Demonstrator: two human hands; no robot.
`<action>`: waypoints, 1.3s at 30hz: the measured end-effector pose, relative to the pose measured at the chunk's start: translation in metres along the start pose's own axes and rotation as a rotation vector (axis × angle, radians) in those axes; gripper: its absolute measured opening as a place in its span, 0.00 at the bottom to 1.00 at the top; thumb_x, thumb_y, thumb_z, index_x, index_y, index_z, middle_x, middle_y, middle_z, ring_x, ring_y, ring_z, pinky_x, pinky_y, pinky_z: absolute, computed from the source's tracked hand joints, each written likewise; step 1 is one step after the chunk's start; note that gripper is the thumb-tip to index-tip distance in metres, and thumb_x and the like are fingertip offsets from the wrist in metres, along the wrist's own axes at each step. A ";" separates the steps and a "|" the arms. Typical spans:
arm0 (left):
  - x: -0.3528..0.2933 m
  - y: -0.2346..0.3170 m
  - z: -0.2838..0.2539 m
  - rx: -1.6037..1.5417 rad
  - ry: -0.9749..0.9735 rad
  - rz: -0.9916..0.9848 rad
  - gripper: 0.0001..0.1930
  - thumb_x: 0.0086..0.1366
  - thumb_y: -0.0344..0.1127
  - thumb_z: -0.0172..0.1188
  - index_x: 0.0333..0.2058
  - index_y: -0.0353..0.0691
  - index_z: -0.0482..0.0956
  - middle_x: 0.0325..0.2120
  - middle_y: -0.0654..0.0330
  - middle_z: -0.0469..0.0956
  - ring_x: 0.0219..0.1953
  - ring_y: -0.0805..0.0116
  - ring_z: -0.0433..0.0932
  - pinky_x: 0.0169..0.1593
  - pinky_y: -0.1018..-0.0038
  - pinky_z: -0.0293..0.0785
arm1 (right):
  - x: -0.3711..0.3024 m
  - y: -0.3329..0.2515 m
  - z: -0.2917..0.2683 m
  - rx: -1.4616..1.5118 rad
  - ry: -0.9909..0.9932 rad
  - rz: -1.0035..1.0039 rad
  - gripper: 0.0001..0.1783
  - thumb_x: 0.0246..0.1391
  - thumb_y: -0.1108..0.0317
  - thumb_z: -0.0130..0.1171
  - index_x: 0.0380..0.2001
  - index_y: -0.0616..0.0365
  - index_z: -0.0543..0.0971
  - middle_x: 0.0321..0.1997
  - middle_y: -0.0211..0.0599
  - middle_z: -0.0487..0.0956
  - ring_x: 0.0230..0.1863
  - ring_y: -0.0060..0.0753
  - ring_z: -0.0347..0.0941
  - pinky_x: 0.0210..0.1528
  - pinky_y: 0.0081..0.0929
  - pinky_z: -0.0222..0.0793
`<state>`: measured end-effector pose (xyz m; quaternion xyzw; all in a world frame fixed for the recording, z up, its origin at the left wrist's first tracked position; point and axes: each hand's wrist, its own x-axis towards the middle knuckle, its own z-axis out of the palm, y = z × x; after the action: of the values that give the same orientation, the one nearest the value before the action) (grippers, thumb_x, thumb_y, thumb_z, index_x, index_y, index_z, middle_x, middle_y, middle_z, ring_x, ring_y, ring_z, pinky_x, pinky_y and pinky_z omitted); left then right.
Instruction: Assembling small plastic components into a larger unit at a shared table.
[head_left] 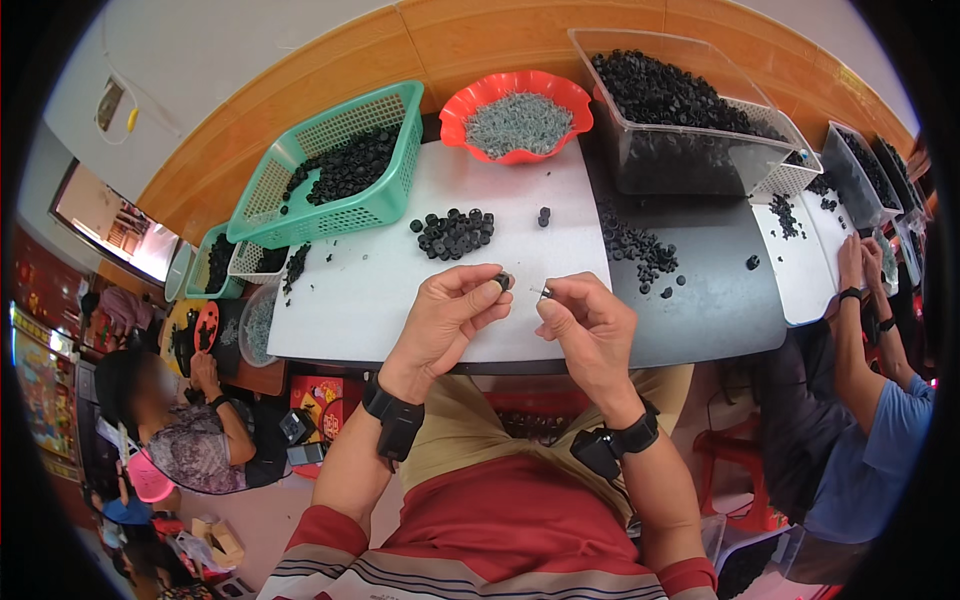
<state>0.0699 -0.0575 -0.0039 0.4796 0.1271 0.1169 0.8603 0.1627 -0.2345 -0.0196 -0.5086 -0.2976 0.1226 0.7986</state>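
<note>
My left hand pinches a small round black plastic part between thumb and fingers, above the front of the white work sheet. Just to its right, my right hand is closed on a small dark piece with a thin metallic end pointing left. The two held pieces are apart. Beyond my hands lies a pile of black plastic parts, and a pair of similar black parts sits to its right.
A red scalloped bowl of small silvery metal pieces stands at the back. The green basket and clear bin hold black parts. Loose black parts lie on the dark tabletop. Other people work at left and right.
</note>
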 end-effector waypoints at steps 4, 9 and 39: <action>-0.001 -0.001 0.001 -0.009 -0.009 -0.006 0.13 0.68 0.25 0.62 0.51 0.33 0.80 0.44 0.53 0.84 0.43 0.67 0.85 0.50 0.73 0.85 | 0.000 0.000 0.000 0.013 -0.005 -0.012 0.10 0.58 0.76 0.67 0.42 0.66 0.81 0.37 0.32 0.78 0.28 0.17 0.75 0.29 0.15 0.73; 0.000 -0.001 0.001 -0.036 -0.041 -0.021 0.13 0.68 0.24 0.62 0.51 0.32 0.79 0.44 0.53 0.83 0.43 0.66 0.85 0.49 0.73 0.85 | 0.000 -0.001 0.000 0.001 -0.011 -0.007 0.10 0.58 0.76 0.67 0.42 0.66 0.81 0.37 0.32 0.78 0.28 0.17 0.75 0.28 0.15 0.72; -0.001 -0.007 0.003 -0.131 -0.075 -0.084 0.14 0.69 0.28 0.62 0.51 0.32 0.77 0.43 0.52 0.82 0.43 0.65 0.84 0.48 0.71 0.86 | 0.002 -0.003 0.005 -0.240 -0.027 -0.151 0.09 0.54 0.79 0.68 0.40 0.63 0.82 0.34 0.37 0.80 0.27 0.21 0.75 0.27 0.19 0.70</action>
<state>0.0706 -0.0639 -0.0081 0.4206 0.1069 0.0705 0.8982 0.1605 -0.2313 -0.0147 -0.5751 -0.3583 0.0325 0.7348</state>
